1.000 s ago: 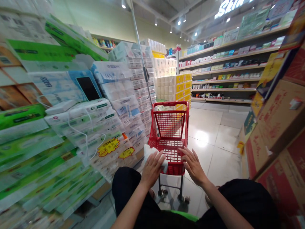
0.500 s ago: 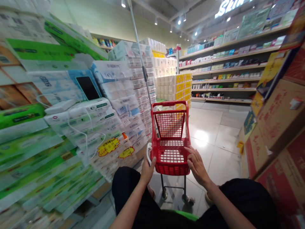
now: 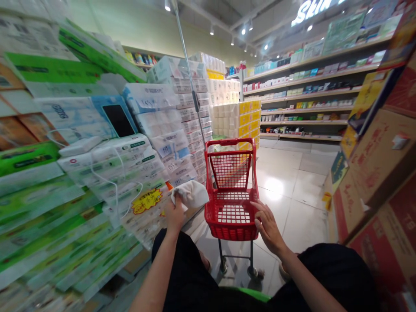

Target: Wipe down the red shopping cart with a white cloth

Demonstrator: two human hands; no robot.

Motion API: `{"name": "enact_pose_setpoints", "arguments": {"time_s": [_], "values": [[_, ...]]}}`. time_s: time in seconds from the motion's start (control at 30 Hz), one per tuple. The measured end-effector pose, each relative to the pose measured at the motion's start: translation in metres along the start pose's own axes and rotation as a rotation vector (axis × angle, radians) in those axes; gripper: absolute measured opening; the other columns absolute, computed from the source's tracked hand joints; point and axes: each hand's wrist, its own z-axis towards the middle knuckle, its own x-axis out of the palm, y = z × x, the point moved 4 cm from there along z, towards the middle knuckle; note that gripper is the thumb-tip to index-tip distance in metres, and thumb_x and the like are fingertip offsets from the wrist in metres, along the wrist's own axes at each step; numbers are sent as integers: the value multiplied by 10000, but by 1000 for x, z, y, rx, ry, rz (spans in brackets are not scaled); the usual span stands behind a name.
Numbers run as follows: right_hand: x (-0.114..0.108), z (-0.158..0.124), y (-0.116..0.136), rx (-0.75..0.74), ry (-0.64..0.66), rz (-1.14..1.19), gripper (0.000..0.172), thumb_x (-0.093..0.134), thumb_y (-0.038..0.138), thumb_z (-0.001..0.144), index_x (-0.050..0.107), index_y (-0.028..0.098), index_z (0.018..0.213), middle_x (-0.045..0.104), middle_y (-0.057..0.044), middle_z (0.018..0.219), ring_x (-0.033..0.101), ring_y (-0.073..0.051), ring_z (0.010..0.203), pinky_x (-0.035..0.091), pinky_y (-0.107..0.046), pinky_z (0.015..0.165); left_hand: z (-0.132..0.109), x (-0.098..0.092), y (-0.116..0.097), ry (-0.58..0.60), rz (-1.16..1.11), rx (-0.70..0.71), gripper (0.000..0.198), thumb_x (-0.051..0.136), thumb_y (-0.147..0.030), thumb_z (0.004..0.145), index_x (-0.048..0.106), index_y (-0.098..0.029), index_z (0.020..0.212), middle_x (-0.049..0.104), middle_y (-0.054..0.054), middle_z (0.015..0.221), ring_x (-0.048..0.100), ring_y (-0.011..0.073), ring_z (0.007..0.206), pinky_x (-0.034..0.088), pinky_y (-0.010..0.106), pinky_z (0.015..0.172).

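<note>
Head; cloth [image 3: 193,194] (wht) in L grip [image 3: 174,214]

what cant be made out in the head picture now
Head view:
Lower yellow label: mostly hidden behind the left hand.
Whatever lies directly behind the white cloth: covered by it.
Lit sign: cut off by the top edge.
Print on small goods on the far shelves: too small.
Green thing: mostly hidden by dark trousers.
</note>
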Motion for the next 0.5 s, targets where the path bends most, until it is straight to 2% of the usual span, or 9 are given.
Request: {"name": "enact_pose_setpoints", "arguments": {"time_s": [0.07,0.13,0.17,0.23,0.3,0.33,0.4,0.5], "values": [[0,0,-1,3,-1,7,190,325,328,974,496,255,938,428,-13,1484,269,-237,1436,219,-568,1174,0,-7,-20,30,179,310,354,440,-393,934,660,-188,1121,695,98,1086,586,290,1152,437,484,1024],[1,-1,-2,9,-8,22,188,324,335,976,491,256,942,428,-13,1483,259,-237,1440,213,-569,1175,-12,-5,-36,157,282,576,359,447,-323,944,599,-219,1252,612,76,1302,439,276,1337,271,517,1161],[1,-1,-3,11,-11,30,187,324,339,977,489,256,945,428,-14,1482,254,-238,1441,208,-573,1176,-22,0,-40,274,305,676,362,452,-298,947,581,-234,1280,579,58,1354,399,262,1371,216,515,1190],[2,-2,-3,15,-5,44,183,326,344,977,485,256,953,422,-17,1486,247,-243,1444,196,-580,1178,-52,15,-42,571,296,818,353,453,-266,954,578,-263,1284,570,31,1371,416,229,1365,200,495,1208],[2,-2,-3,18,4,52,180,329,346,977,483,257,955,418,-19,1489,246,-247,1444,190,-583,1178,-84,31,-39,827,227,867,356,441,-273,966,568,-283,1298,584,21,1356,459,205,1335,232,480,1204],[2,-3,-2,21,7,55,179,329,346,977,483,256,955,417,-20,1490,246,-247,1444,190,-582,1179,-96,37,-36,884,183,843,370,426,-288,975,550,-274,1323,581,31,1360,471,200,1326,238,480,1202],[0,-3,-3,26,2,56,178,330,342,977,482,255,949,417,-20,1490,248,-244,1443,191,-576,1180,-110,43,-34,926,109,764,392,392,-324,992,525,-260,1355,575,46,1367,478,197,1320,219,487,1206],[-3,-4,-4,29,-8,48,172,336,335,974,482,250,941,417,-21,1490,249,-240,1443,192,-564,1184,-110,40,-40,1034,53,678,439,399,-424,988,502,-269,1386,544,41,1401,451,210,1343,176,487,1218]]}}
